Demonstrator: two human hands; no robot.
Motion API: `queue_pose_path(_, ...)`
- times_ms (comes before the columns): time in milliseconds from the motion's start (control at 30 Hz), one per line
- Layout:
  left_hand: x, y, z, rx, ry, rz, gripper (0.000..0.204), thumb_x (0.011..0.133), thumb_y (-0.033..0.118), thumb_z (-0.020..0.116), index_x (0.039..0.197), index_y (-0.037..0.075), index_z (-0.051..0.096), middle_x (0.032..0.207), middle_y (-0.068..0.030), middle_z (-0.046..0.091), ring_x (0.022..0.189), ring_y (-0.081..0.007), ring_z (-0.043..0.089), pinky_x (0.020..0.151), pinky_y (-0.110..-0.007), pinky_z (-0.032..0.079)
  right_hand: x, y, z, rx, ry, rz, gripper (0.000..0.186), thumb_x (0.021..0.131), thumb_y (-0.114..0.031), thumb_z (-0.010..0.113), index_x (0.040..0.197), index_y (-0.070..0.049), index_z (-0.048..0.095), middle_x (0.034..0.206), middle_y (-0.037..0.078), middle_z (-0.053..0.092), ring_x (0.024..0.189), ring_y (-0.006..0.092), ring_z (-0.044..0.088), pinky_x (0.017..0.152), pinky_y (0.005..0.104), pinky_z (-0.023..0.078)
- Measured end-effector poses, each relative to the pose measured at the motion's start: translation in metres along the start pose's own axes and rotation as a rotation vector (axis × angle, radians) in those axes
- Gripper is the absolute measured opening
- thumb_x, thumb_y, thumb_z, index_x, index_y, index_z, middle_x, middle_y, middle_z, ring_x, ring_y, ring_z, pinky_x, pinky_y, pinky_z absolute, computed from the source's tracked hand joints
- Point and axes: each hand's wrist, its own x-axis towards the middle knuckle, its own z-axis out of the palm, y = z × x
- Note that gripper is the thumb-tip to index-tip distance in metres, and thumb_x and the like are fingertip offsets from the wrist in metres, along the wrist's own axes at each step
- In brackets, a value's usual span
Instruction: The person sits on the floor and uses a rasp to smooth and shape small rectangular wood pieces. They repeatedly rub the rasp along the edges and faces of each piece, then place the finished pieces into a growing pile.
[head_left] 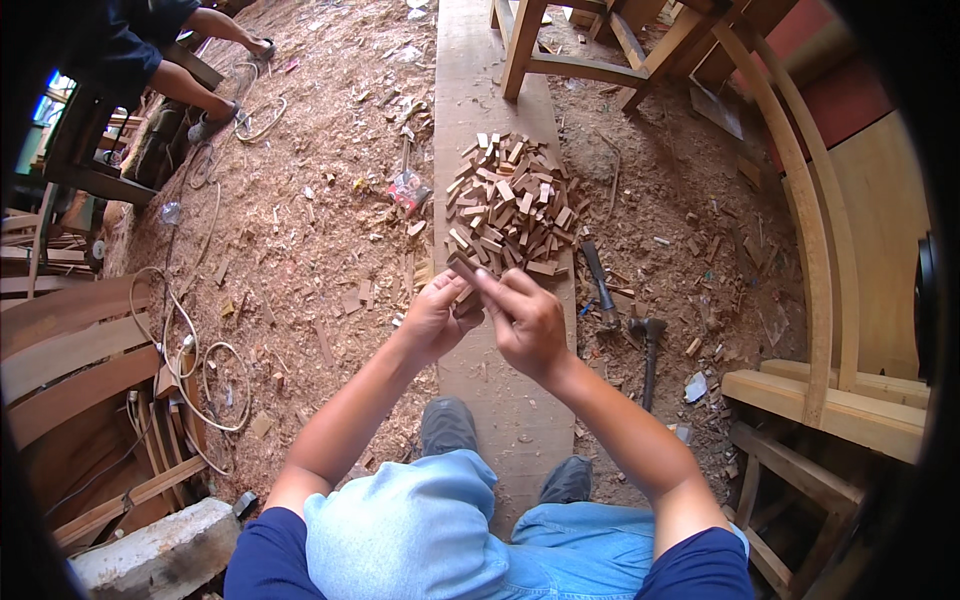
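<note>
In front of my knees my two hands meet over a small dark-brown wooden block [461, 264]. My left hand [436, 318] is closed on it from the left, its fingers partly hidden. From the other side my right hand [528, 322] is closed, with thumb and finger pinching at the block's right end. A second bit of wood shows low between the hands; whether it is a separate piece is unclear. Just beyond them, a heap of small cut wooden blocks [512, 205] lies on a long flat board [470, 385].
Right of the board lie a chisel [598, 278] and a hammer [649, 355]. Wooden chair frames [585, 68] stand ahead, with curved wooden parts [815, 220] at right. Shavings cover the ground; a pale cable [222, 425] loops at left. Another person's legs [195, 85] show far left.
</note>
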Motion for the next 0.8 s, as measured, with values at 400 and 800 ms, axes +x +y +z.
queue_pose_path(400,-0.002,-0.001,0.011,0.062,-0.001,0.009,0.017,0.107,0.025,0.066,0.12,0.013,0.065,0.101,0.0053,0.067,0.089,-0.006,0.064,0.074,-0.023,0.051,-0.004,0.002,0.003,-0.031,-0.032,-0.046,0.037,0.09,-0.003,0.071,0.125,-0.012,0.078,0.09,0.005,0.067,0.075,0.0224,0.07,0.065,0.0383,0.058)
queue_pose_path(800,0.0,0.0,0.01,0.092,0.087,-0.007,0.019,0.108,0.027,0.066,0.12,0.012,0.067,0.096,0.0066,0.064,0.078,-0.003,0.055,0.066,-0.022,0.045,-0.004,0.008,0.002,-0.066,-0.03,-0.165,0.038,0.09,-0.003,0.07,0.127,-0.012,0.077,0.087,0.005,0.064,0.072,0.0246,0.067,0.063,0.0382,0.056)
